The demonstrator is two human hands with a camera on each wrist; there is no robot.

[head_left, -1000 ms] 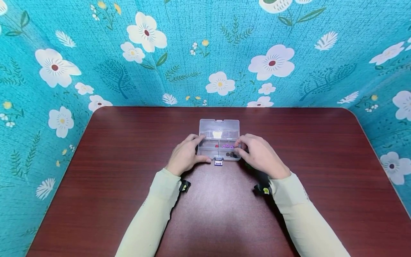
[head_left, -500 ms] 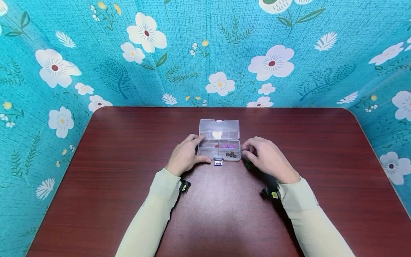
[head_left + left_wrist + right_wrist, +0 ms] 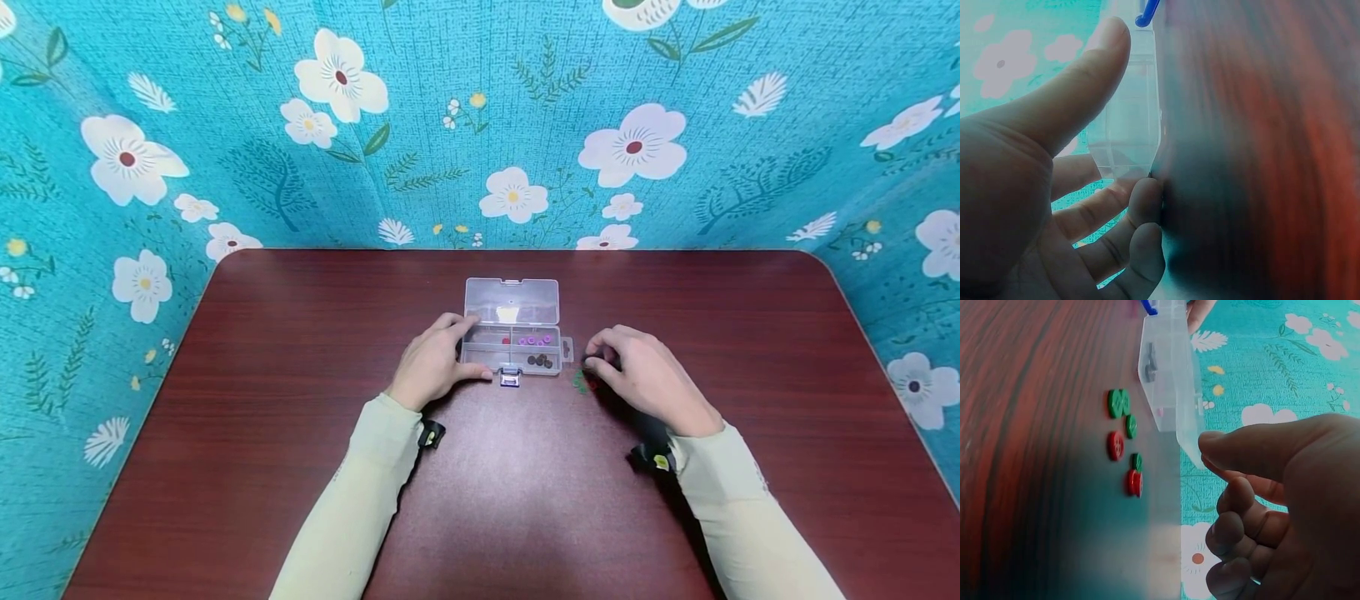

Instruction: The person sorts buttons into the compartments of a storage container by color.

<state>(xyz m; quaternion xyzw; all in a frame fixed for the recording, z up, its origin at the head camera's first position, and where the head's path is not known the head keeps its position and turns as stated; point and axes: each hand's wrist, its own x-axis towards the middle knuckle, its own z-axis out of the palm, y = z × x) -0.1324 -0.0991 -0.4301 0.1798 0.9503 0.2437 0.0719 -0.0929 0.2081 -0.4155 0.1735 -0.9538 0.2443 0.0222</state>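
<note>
A clear plastic box (image 3: 487, 359) with compartments lies on the table, its lid (image 3: 483, 300) raised at the back. My left hand (image 3: 427, 365) grips its left end, thumb along the front and fingers behind. Purple buttons (image 3: 532, 341) sit in the back right compartment, dark brown buttons (image 3: 540, 361) in the front right one, and a red piece (image 3: 506, 341) in the back left one. Just right of the box, my right hand (image 3: 641, 375) hovers with loosely bent fingers, nothing visible between them. Beside its fingertips lie green buttons (image 3: 1114, 403) and red buttons (image 3: 1115, 445).
The box's blue latch (image 3: 510, 380) hangs down at the front, and a hanging tab (image 3: 567, 350) sticks out on the right. A dark red wooden table (image 3: 300, 350) carries everything. Behind it hangs a turquoise flowered cloth (image 3: 435, 108).
My right hand has moved from over the box's right compartments to the right, uncovering the tab, the dark buttons and some loose buttons. The left hand and the box stay in place.
</note>
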